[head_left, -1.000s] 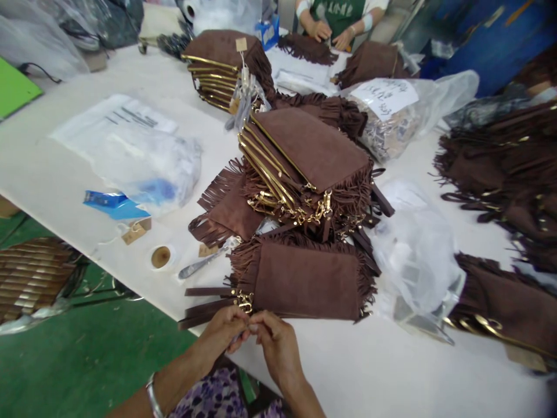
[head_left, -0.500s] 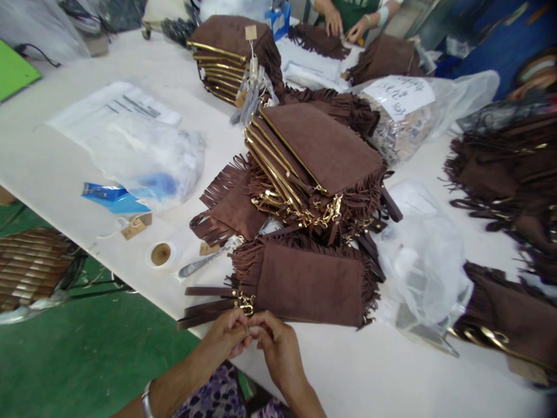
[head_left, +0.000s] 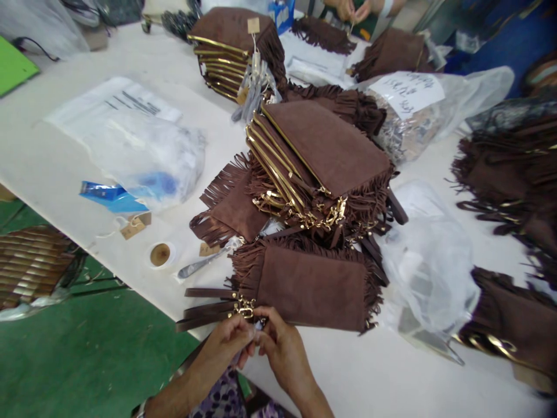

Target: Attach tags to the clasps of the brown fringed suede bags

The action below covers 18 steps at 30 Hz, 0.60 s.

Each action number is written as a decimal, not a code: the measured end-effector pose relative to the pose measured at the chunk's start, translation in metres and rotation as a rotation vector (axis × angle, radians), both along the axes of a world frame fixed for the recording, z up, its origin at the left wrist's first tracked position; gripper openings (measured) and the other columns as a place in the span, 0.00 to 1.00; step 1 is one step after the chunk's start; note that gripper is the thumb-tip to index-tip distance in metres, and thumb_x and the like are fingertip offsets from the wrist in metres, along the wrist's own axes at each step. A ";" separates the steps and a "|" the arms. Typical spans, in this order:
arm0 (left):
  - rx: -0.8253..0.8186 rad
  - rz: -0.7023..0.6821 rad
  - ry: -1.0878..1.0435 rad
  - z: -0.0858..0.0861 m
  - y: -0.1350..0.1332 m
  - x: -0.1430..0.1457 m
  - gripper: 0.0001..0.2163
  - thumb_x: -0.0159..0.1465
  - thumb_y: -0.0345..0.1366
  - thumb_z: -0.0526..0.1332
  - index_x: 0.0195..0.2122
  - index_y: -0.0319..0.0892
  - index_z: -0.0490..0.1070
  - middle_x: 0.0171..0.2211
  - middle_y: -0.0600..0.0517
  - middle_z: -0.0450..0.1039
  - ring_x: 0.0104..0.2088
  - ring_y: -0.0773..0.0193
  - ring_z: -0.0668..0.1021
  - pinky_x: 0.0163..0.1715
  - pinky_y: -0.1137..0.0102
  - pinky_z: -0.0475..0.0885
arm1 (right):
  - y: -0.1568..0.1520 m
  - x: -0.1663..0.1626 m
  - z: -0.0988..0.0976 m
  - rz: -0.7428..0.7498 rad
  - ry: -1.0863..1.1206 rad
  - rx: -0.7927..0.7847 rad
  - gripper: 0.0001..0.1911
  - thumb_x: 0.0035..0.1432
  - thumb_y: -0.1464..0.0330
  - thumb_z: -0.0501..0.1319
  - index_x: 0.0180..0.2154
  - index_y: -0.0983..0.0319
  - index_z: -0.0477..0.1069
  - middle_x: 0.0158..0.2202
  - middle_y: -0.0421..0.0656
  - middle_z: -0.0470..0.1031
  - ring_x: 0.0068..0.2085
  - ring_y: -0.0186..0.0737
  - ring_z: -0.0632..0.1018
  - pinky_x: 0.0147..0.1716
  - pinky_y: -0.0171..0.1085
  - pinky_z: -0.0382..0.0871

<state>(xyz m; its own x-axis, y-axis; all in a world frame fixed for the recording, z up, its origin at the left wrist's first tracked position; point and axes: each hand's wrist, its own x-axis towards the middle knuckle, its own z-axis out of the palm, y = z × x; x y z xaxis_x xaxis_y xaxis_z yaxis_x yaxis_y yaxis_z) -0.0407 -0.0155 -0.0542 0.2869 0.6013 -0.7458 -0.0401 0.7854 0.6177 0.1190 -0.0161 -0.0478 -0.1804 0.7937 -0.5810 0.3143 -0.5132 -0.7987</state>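
Observation:
A brown fringed suede purse [head_left: 313, 284] lies flat at the table's near edge, fringe on its far and short sides. Gold clasps [head_left: 243, 309] and dark straps [head_left: 208, 307] are at its left end. My left hand [head_left: 230, 342] and my right hand [head_left: 281, 348] meet just below the clasps, fingertips pinched together. A small pale bit shows between them; what it is I cannot make out. Beyond the purse rises a stack of brown purses [head_left: 331, 145] with gold zips. A grey tassel-like piece [head_left: 195, 267] lies to the left.
On the left lie a white plastic bag [head_left: 139, 133], a blue packet [head_left: 111, 196], a cardboard tag [head_left: 134, 225] and a roll of tape [head_left: 161, 254]. A clear bag [head_left: 429, 261] and more purses [head_left: 513, 319] are on the right. Across the table, a co-worker's hands [head_left: 354, 10] work.
My hands have shifted slightly, and my right fingers are now nearer the purse's lower edge. The co-worker's hands have moved up. The view has shifted a little.

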 end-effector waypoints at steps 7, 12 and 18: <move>-0.008 0.072 0.101 0.000 -0.006 0.008 0.16 0.61 0.47 0.58 0.23 0.41 0.64 0.19 0.53 0.70 0.14 0.72 0.63 0.16 0.74 0.55 | 0.000 0.001 0.003 0.024 0.114 0.046 0.10 0.59 0.74 0.56 0.38 0.55 0.72 0.24 0.33 0.74 0.27 0.33 0.74 0.30 0.29 0.64; -0.004 0.062 0.196 0.000 -0.011 0.012 0.16 0.62 0.47 0.57 0.23 0.41 0.66 0.14 0.57 0.62 0.14 0.71 0.61 0.17 0.74 0.53 | 0.000 0.008 -0.004 0.051 0.176 0.039 0.13 0.58 0.76 0.55 0.40 0.56 0.72 0.27 0.34 0.76 0.29 0.33 0.75 0.32 0.29 0.64; -0.004 0.121 0.237 -0.007 -0.021 0.016 0.18 0.62 0.50 0.56 0.23 0.40 0.67 0.13 0.57 0.62 0.15 0.71 0.61 0.18 0.74 0.55 | -0.004 0.009 -0.012 0.026 0.199 0.024 0.11 0.57 0.76 0.55 0.39 0.58 0.72 0.28 0.35 0.77 0.31 0.34 0.76 0.34 0.29 0.65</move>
